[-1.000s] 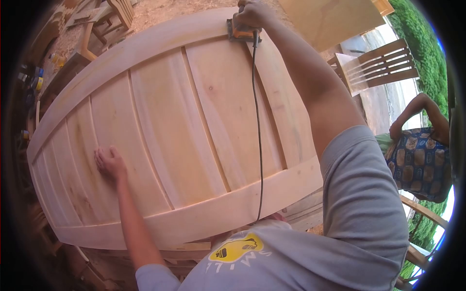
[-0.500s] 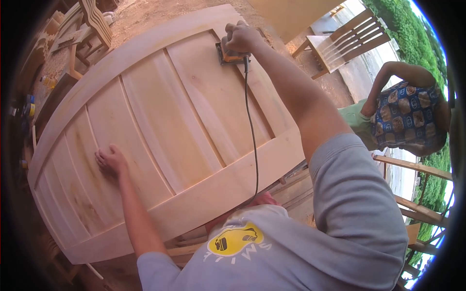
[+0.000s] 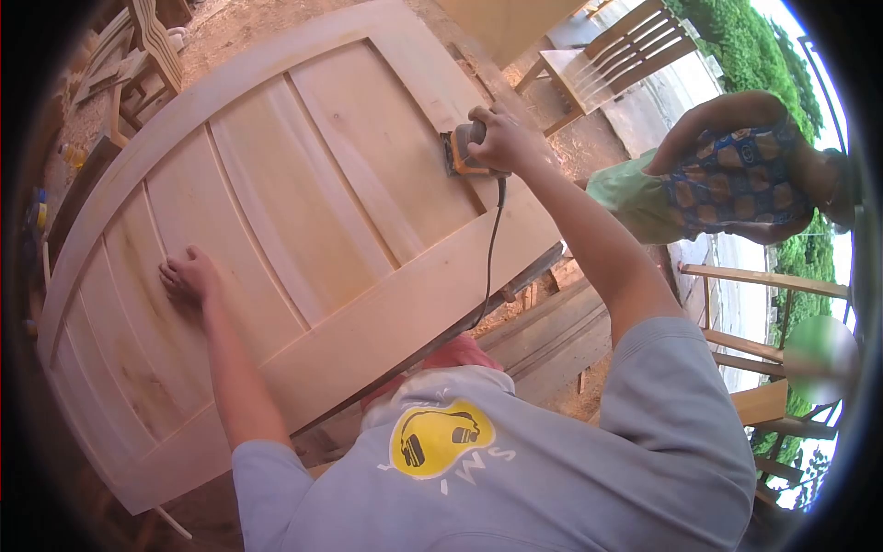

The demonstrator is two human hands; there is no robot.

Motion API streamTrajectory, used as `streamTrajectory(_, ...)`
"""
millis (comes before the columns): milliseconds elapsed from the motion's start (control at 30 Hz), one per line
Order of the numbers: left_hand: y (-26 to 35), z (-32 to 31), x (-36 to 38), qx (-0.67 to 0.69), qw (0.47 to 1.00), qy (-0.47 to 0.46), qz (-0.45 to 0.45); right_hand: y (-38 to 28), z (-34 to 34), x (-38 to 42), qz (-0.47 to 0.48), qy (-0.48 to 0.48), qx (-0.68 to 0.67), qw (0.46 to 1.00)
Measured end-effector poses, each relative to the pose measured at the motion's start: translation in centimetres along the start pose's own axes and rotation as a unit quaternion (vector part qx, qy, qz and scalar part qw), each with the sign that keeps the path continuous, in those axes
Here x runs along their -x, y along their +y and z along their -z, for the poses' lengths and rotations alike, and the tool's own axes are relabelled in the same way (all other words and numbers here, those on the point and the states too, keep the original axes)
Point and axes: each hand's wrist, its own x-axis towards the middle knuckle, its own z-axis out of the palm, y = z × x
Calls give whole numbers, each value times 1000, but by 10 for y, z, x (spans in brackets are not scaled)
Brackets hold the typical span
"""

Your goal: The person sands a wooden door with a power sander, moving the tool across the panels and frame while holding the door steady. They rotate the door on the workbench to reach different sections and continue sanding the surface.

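A large wooden panel with a curved outer frame and several recessed slats lies flat in front of me. My right hand is wrapped round an orange and black power sander. The sander sits on the panel's right frame rail, near its closer corner, and its dark cord hangs down across the near rail. My left hand rests on the slats at the left, fingers apart and slightly bent, with nothing in it.
A wooden chair with a slatted back stands beyond the panel at the upper right. Another person in a patterned blue top is at the right. Wooden chair parts are at the upper left. Timber planks lie beside the panel's near edge.
My right hand has brought the sander along the right rail from the far corner towards the near one. The left hand stays on the slats. The view has shifted a little.
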Motion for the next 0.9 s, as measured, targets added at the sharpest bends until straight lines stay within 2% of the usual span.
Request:
streamTrajectory(67,-2,-4,1,-2,1000,1,2,0,7,27,-23,-9,-5,1000)
streamTrajectory(167,-7,-19,-4,-6,1000,19,-5,22,-3,50,2,37,9,999)
streamTrajectory(333,-11,-25,-2,-8,1000,28,-1,22,-2,44,10,35,9,999)
streamTrajectory(433,-17,-52,-3,-51,997,62,4,14,-1,1,22,36,6,999)
streamTrajectory(533,-5,-24,3,-36,998,29,31,4,-3,-52,26,35,12,999)
streamTrajectory(633,-14,-34,1,-42,998,42,15,-6,-4,-97,12,45,6,999)
streamTrajectory(733,-10,-24,0,-48,999,10,22,-12,-8,-139,23,57,8,998)
streamTrajectory(900,-15,-23,4,-55,998,37,6,-31,-6,-203,53,33,9,998)
